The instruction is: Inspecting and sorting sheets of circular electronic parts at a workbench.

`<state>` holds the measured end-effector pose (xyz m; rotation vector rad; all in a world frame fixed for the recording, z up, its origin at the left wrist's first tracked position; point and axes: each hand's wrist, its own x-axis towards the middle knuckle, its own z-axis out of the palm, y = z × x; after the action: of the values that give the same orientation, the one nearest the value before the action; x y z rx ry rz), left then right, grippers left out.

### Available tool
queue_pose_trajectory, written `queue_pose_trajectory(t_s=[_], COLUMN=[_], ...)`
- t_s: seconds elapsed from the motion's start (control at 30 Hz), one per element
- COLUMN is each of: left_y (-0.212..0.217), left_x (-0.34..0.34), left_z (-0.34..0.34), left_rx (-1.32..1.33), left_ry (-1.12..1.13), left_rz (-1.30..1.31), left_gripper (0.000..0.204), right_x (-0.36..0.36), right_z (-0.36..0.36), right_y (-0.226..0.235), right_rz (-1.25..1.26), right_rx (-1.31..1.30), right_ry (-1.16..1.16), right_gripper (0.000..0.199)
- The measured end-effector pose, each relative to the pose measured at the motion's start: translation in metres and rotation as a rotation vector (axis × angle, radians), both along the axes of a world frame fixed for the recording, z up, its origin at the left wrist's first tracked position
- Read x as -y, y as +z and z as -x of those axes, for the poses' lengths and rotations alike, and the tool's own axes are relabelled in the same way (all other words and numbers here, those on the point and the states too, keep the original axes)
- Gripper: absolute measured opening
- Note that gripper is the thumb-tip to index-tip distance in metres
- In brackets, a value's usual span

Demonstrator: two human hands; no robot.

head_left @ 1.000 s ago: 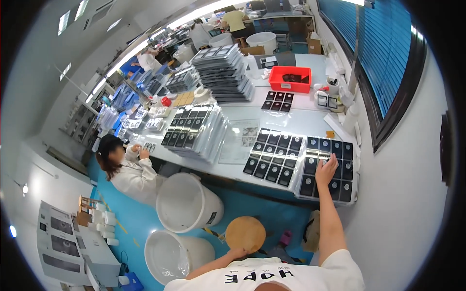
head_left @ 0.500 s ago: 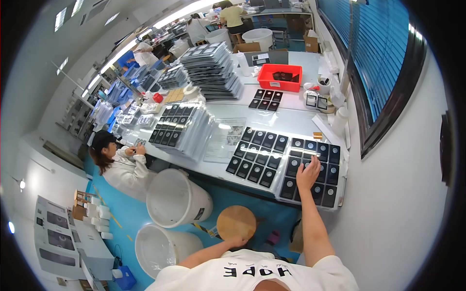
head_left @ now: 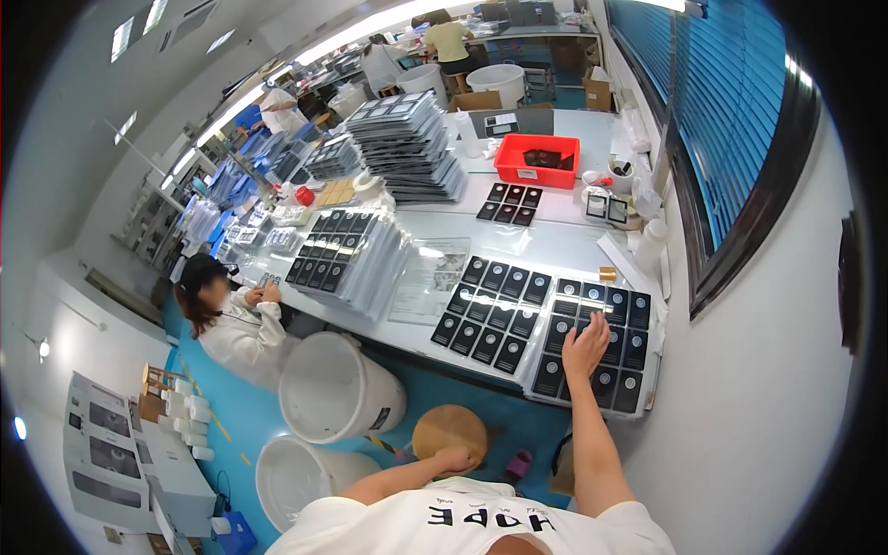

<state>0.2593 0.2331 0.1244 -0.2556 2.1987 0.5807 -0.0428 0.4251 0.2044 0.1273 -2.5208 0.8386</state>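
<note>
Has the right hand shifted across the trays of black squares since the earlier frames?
Cannot tell. The camera itself moves between frames; the right hand rests on the same near-right tray of black squares throughout, with no clear shift relative to it.

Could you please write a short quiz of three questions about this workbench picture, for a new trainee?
1. True or false: the right hand rests on a tray of black square pieces.
2. The left hand touches: A) the white bucket B) the round wooden stool C) the red bin
3. Fill in: the red bin stands at the ____ end of the table.

Key: 1 true; 2 B; 3 far
</note>
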Motion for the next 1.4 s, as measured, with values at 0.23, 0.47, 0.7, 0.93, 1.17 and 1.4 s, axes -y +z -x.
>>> queue_pose_trajectory(t_s=[0.23, 0.47, 0.7, 0.93, 1.17, 1.4], left_y=[-0.037, -0.113, -0.203, -0.371, -0.448, -0.564], left_x=[0.061, 0.147, 0.284, 0.378, 0.376, 0.364], left_z=[-0.012, 0.049, 0.112, 0.131, 0.131, 0.148], left_rx=[-0.039, -0.121, -0.126, -0.121, -0.492, -0.764], left_ry=[-0.056, -0.307, -0.338, -0.209, -0.372, -0.093], left_rz=[-0.063, -0.196, -0.187, -0.124, -0.274, -0.267], left_gripper=[0.047, 0.051, 0.046, 0.044, 0.024, 0.025], right_x=[0.033, 0.075, 0.132, 0.201, 0.163, 0.163], right_z=[0.009, 0.022, 0.041, 0.05, 0.011, -0.002], right_y=[0.0, -0.025, -0.069, -0.092, -0.155, -0.173], right_rz=[-0.018, -0.028, -0.129, -0.251, -0.235, -0.243], right_rx=[-0.017, -0.066, -0.03, -0.066, 0.091, 0.082], right_ry=[-0.015, -0.047, -0.094, -0.056, -0.174, -0.042], right_gripper=[0.052, 0.049, 0.05, 0.043, 0.05, 0.05])
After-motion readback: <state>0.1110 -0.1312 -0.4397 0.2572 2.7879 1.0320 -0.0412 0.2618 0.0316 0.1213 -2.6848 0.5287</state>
